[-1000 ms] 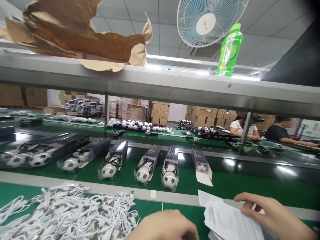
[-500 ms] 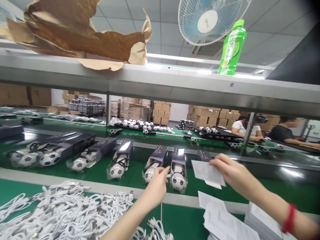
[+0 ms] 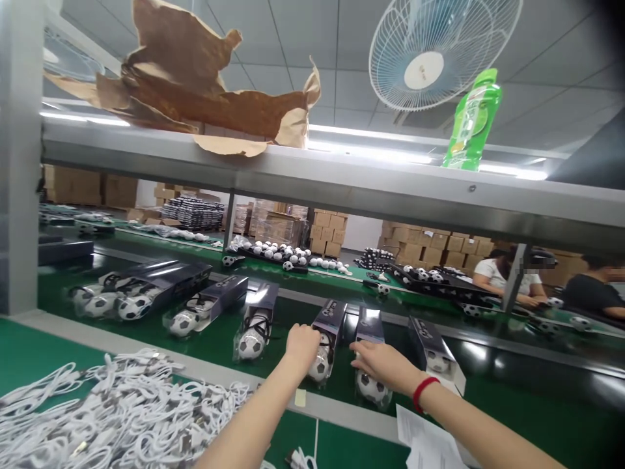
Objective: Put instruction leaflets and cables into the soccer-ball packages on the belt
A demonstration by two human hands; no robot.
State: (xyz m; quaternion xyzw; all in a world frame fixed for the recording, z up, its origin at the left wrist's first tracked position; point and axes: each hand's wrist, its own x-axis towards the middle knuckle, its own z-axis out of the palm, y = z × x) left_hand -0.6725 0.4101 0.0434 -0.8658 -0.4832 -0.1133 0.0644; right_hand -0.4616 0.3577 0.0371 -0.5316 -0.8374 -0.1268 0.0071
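My left hand (image 3: pixel 303 348), its fingers curled, is at the left side of an open dark box (image 3: pixel 329 316) with a wrapped soccer-ball item (image 3: pixel 321 366) sticking out; what its fingers hold is hidden. My right hand (image 3: pixel 385 366), with a red band at the wrist, reaches over the neighbouring box (image 3: pixel 370 322), above its ball (image 3: pixel 372 387). Its fingers are partly spread and no paper shows in them. Farther right lies another open box (image 3: pixel 430 339) with a ball inside. White sheets (image 3: pixel 430 440) lie below my right forearm.
A heap of white cables (image 3: pixel 137 417) covers the near left table. More boxed balls (image 3: pixel 251 342) line the green belt leftward. A metal shelf (image 3: pixel 342 182) crosses above, bearing brown paper (image 3: pixel 195 98) and a green bottle (image 3: pixel 472 124). Two people sit at the far right.
My right hand has moved left and down to a box, and the sheet it held is gone from it. My left hand stays by its box, fingers now curled. The view has shifted left.
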